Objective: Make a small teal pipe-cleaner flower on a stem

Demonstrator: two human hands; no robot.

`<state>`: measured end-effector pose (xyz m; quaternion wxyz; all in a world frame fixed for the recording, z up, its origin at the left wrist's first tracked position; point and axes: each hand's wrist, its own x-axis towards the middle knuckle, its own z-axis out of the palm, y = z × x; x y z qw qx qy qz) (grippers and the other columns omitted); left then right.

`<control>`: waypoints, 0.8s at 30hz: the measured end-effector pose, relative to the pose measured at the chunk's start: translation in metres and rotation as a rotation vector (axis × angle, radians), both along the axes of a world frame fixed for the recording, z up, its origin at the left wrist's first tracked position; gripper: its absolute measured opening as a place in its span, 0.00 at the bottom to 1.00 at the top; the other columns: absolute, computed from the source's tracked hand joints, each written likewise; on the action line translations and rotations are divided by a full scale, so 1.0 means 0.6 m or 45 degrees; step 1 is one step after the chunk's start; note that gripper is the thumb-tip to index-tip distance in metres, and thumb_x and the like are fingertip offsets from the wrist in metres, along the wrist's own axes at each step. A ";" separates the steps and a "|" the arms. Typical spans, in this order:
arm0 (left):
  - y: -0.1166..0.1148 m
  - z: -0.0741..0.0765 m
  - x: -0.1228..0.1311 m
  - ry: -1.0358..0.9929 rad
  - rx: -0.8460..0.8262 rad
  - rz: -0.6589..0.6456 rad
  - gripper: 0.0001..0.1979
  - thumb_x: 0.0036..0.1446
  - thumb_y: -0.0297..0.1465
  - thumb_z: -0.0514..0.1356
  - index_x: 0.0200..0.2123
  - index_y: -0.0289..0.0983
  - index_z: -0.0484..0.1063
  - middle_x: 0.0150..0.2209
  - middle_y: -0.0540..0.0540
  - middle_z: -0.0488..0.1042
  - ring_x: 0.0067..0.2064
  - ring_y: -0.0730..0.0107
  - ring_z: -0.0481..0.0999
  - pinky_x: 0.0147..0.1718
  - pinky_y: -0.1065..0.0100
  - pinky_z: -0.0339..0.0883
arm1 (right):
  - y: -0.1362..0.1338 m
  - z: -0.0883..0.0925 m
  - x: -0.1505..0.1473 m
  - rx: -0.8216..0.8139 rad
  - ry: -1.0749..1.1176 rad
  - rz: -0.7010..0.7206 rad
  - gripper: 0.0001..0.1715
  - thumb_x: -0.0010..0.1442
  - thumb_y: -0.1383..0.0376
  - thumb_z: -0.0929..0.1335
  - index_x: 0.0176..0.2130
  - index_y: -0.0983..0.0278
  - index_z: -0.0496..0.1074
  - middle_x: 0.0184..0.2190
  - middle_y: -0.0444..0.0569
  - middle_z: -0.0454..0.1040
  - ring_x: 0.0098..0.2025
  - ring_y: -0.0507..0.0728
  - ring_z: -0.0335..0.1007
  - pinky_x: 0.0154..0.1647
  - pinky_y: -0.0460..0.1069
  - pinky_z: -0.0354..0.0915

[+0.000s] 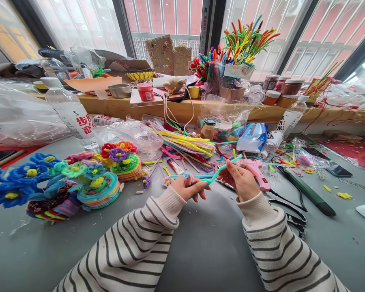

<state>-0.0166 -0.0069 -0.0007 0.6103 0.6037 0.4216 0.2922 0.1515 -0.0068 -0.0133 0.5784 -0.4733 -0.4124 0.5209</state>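
Between my two hands runs a teal pipe cleaner point(216, 173), bent at its left part. My left hand point(189, 188) pinches it between thumb and fingers, where it looks looped or doubled. My right hand point(237, 178) grips it close to its upper right end, the tip sticking out past the fingers. By the left hand's knuckles shows a small pink and blue fuzzy piece point(188, 177); whether the hand holds it I cannot tell. A pink hot glue gun point(257, 170) lies just behind my right hand. Black-handled scissors point(295, 217) rest beside the right sleeve, partly hidden.
Finished pipe-cleaner flower pots point(99, 190) stand at the left. Behind the hands lies a heap of loose pipe cleaners point(185, 140). A bottle point(68, 109) is at the back left, a dark green pen-like tool point(312, 194) and a phone point(339, 168) at the right.
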 end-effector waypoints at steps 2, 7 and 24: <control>-0.001 0.000 0.001 -0.017 -0.025 -0.031 0.15 0.41 0.39 0.57 0.23 0.31 0.72 0.15 0.49 0.68 0.15 0.81 0.61 0.16 0.76 0.55 | -0.001 0.001 0.001 0.004 0.008 -0.015 0.17 0.40 0.54 0.68 0.20 0.67 0.69 0.17 0.45 0.70 0.20 0.51 0.67 0.19 0.45 0.64; 0.001 -0.001 0.004 -0.045 -0.012 0.001 0.15 0.40 0.39 0.58 0.23 0.31 0.72 0.15 0.49 0.69 0.15 0.81 0.62 0.16 0.76 0.56 | -0.006 0.006 -0.002 0.032 0.038 -0.074 0.14 0.41 0.56 0.68 0.23 0.66 0.69 0.16 0.43 0.71 0.19 0.52 0.68 0.20 0.47 0.66; 0.023 -0.022 -0.005 -0.228 -0.198 0.042 0.14 0.33 0.35 0.64 0.26 0.33 0.71 0.22 0.49 0.72 0.25 0.75 0.70 0.25 0.74 0.59 | -0.008 -0.012 -0.033 0.203 -0.327 0.253 0.12 0.40 0.60 0.69 0.24 0.66 0.68 0.19 0.41 0.66 0.22 0.49 0.62 0.23 0.45 0.62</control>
